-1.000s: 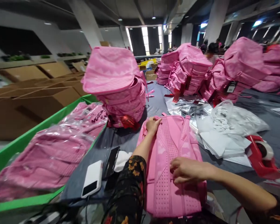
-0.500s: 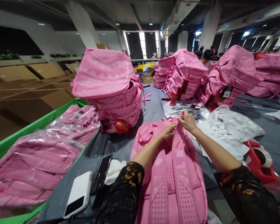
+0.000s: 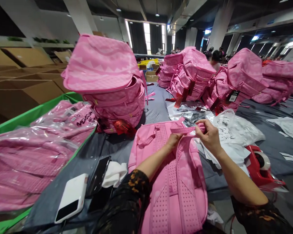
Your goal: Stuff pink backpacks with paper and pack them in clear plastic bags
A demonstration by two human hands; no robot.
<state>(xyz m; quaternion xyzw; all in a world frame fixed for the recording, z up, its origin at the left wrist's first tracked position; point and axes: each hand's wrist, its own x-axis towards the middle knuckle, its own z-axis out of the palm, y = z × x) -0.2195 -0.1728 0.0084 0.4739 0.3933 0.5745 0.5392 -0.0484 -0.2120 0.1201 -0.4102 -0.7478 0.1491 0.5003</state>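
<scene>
A pink backpack [image 3: 172, 182] lies back side up on the grey table in front of me, straps toward me. My left hand [image 3: 174, 140] is closed and presses on the bag's upper back by the shoulder straps. My right hand [image 3: 208, 133] is closed in a pinch on the bag's pink top handle strap [image 3: 184, 129], which it holds stretched out above the top edge.
A stack of pink backpacks [image 3: 109, 84] stands left of the bag, more piles [image 3: 192, 76] behind. Bagged backpacks fill a green bin [image 3: 31, 115] at left. A white phone [image 3: 69, 198] and a black one [image 3: 99, 175] lie near me. Plastic bags [image 3: 231, 130] and a red tape dispenser [image 3: 261, 165] sit right.
Both hands went from the bag's back panel up to its top. My right hand has pulled the handle strap out to the right while the left stays on the upper back.
</scene>
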